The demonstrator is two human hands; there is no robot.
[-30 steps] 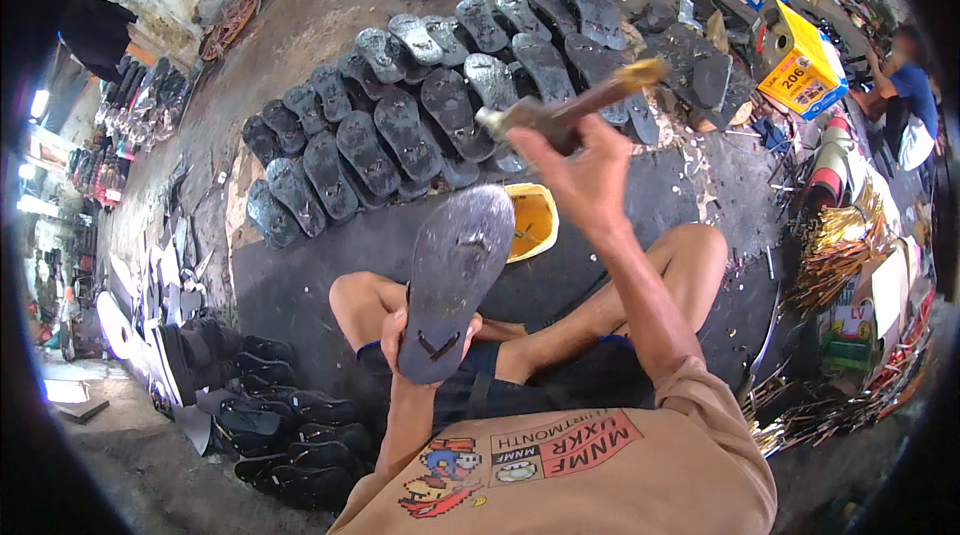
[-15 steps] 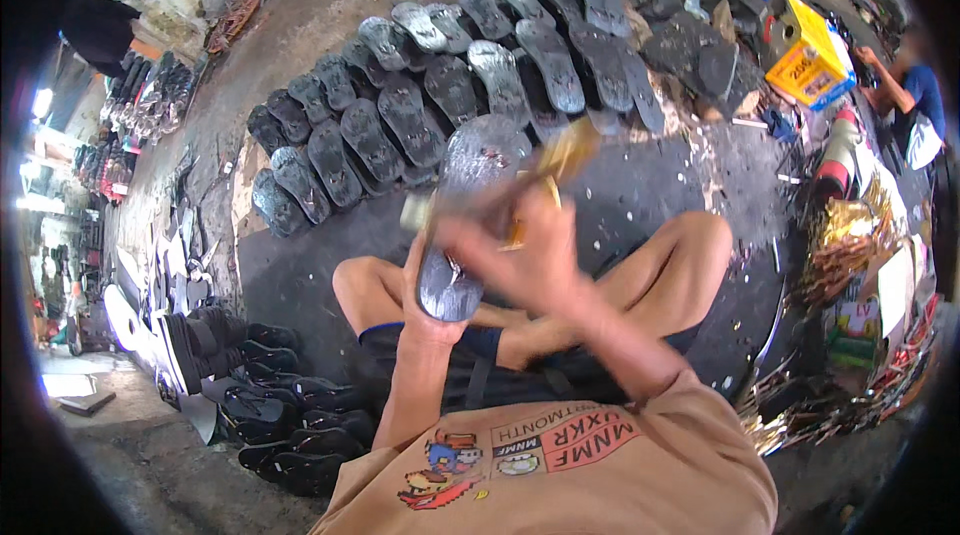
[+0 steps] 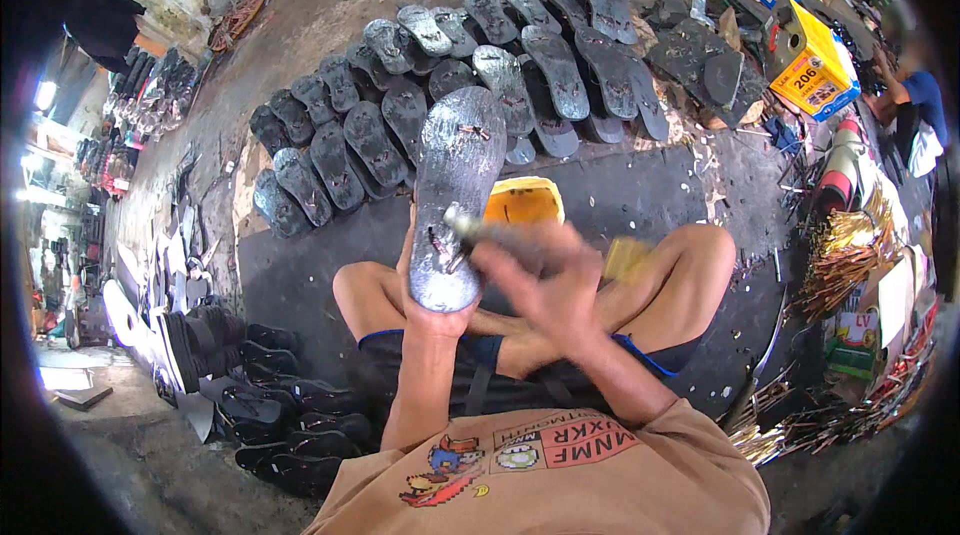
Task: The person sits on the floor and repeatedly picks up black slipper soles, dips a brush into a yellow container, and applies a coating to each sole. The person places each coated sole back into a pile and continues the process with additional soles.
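Observation:
A dark sandal sole (image 3: pixel 458 160) with a shiny wet-looking face lies lengthwise in my left hand (image 3: pixel 442 321), gripped from beneath and at its heel end. Small strap ends stick out of its face. My right hand (image 3: pixel 550 270) is closed round a brush (image 3: pixel 505 232), whose pale tip touches the lower half of the sole. The brush's yellow far end is smeared by motion. Just beyond my right hand, a yellow tub (image 3: pixel 535 203) with amber liquid inside is partly hidden by the hand and sole.
Rows of similar dark soles (image 3: pixel 400 120) lie ahead on a black mat (image 3: pixel 620 195). Finished-looking black sandals (image 3: pixel 300 425) are stacked at lower left. A yellow box (image 3: pixel 812 60) and bundled thin strips (image 3: pixel 850 245) stand to the right, near another person (image 3: pixel 915 100).
My right hand has swung the brush's far end down and right, with the tip now on the sole's lower half. The sole is turned more upright, and the yellow tub is more exposed.

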